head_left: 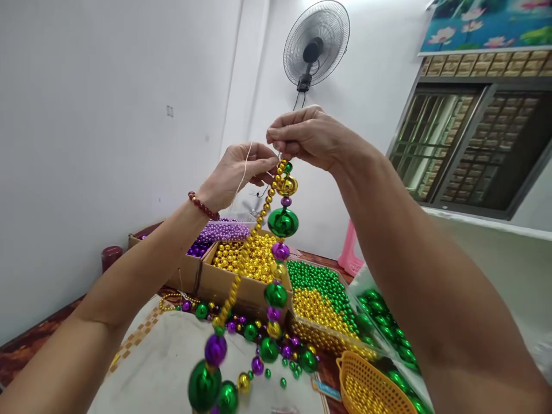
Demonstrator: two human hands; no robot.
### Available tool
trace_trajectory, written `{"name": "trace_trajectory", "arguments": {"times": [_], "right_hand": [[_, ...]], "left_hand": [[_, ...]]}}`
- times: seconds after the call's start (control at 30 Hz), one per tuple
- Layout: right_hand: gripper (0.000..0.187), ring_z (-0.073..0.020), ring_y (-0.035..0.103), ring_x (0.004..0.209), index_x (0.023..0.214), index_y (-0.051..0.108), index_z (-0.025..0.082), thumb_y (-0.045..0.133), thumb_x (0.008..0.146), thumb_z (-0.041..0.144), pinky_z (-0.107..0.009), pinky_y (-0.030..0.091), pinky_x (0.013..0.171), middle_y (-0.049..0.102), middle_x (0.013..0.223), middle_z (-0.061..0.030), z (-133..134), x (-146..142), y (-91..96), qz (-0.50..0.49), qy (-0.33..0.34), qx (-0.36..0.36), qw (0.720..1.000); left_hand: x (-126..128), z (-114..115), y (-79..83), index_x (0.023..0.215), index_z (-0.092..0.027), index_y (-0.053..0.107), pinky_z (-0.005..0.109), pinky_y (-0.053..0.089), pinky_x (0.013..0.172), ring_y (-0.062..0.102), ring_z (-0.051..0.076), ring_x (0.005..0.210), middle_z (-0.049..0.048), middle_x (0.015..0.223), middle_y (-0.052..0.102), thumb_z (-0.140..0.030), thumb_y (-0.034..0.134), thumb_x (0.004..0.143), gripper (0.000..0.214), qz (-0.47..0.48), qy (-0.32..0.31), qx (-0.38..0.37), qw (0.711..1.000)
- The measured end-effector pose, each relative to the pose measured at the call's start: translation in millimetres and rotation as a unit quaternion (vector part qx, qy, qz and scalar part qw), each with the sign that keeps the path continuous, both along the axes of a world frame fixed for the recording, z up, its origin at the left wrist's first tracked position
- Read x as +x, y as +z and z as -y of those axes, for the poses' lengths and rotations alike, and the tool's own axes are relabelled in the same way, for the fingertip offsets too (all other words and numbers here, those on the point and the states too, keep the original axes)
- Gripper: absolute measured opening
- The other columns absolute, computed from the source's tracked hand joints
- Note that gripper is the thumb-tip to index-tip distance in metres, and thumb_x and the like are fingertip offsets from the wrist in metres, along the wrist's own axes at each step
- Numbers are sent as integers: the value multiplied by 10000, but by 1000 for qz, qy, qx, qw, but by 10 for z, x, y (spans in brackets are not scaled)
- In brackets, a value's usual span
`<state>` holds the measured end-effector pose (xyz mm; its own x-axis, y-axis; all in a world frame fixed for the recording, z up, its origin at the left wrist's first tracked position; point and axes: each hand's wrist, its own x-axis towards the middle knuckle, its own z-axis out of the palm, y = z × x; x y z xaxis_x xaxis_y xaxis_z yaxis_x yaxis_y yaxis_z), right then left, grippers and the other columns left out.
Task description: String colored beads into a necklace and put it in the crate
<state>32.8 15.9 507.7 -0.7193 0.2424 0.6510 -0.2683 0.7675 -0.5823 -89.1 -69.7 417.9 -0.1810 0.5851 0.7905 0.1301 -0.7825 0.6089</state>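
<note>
A bead necklace (283,222) of gold, green and purple beads hangs in a loop from both raised hands. Its left side carries small gold beads at the top and larger purple and green ones lower down; its right side mixes sizes. My left hand (245,169), with a dark red bead bracelet (203,206) on the wrist, is pinched at the top of the loop. A pale thread (244,172) runs down across it. Just above and to the right, my right hand (304,135) is closed in a pinch on the necklace's top end. The fingertips partly hide the thread ends.
A cardboard box (233,290) of gold beads stands behind the white cloth (150,362). Green and gold beads (319,293) fill a tray to its right. A yellow basket (373,382) sits in front. Another bead string (250,331) lies along the cloth's far edge.
</note>
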Motion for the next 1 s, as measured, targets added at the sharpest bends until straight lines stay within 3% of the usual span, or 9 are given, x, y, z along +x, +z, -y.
{"name": "trace_trajectory", "arguments": {"times": [0.1, 0.2, 0.37, 0.5, 0.6, 0.77, 0.87, 1.0], "right_hand": [[241, -57, 451, 434, 634, 582, 153, 714, 805, 46, -202, 413, 439, 505, 524, 42, 40, 23, -111, 9, 10, 0, 1000], [254, -64, 457, 451, 628, 573, 157, 726, 801, 52, -209, 401, 441, 513, 534, 36, 72, 29, -263, 17, 11, -7, 1000], [288, -60, 442, 457, 588, 596, 148, 665, 855, 67, -197, 360, 423, 544, 530, 10, 54, 41, -692, 56, 9, -24, 998], [283, -56, 458, 478, 607, 619, 148, 662, 886, 156, -181, 387, 445, 582, 573, 2, -34, 83, -1217, 54, 33, -109, 992], [255, -56, 470, 486, 638, 638, 153, 724, 851, 265, -176, 415, 468, 605, 597, 7, -108, 121, -1680, 47, 48, -192, 979], [204, -60, 516, 497, 692, 682, 165, 741, 828, 305, -172, 448, 497, 641, 614, 7, -170, 168, -2446, 33, 11, -307, 951], [185, -60, 541, 484, 697, 699, 174, 771, 802, 308, -183, 491, 517, 664, 630, 8, -186, 194, -2860, 25, -4, -387, 922], [151, -89, 635, 533, 779, 736, 178, 824, 745, 296, -210, 561, 588, 706, 680, -2, -219, 233, -3384, 17, -14, -519, 855]], "left_hand": [[13, -109, -104, 822, -162, 634, 232, 479, 679, 656, 115, 800, 17, 837, 674, -169, 798, 752, 179, 11, -14, 28, 999], [37, -222, -266, 897, -172, 613, 245, 491, 741, 660, 134, 883, 27, 902, 679, -238, 798, 771, 234, 20, -83, 20, 996], [61, -296, -689, 937, -191, 589, 246, 526, 737, 657, 135, 884, 24, 944, 669, -311, 813, 749, 316, 61, -143, -22, 988], [75, -226, -1125, 891, -184, 594, 201, 502, 602, 630, 129, 850, 34, 949, 665, -335, 793, 766, 280, 76, -127, -74, 986], [99, -151, -1474, 876, -173, 600, 198, 499, 598, 608, 120, 801, 26, 908, 654, -332, 777, 779, 257, 87, -96, -128, 983], [130, -94, -2025, 832, -150, 598, 199, 479, 589, 565, 96, 717, 11, 847, 621, -368, 735, 804, 258, 84, -53, -238, 966], [138, -94, -2329, 767, -148, 564, 188, 427, 525, 525, 68, 596, -19, 745, 575, -403, 745, 779, 313, 83, -46, -307, 947], [171, -113, -2733, 769, -164, 521, 171, 335, 438, 504, 58, 480, -48, 637, 544, -426, 747, 745, 347, 133, -46, -393, 909]]}}
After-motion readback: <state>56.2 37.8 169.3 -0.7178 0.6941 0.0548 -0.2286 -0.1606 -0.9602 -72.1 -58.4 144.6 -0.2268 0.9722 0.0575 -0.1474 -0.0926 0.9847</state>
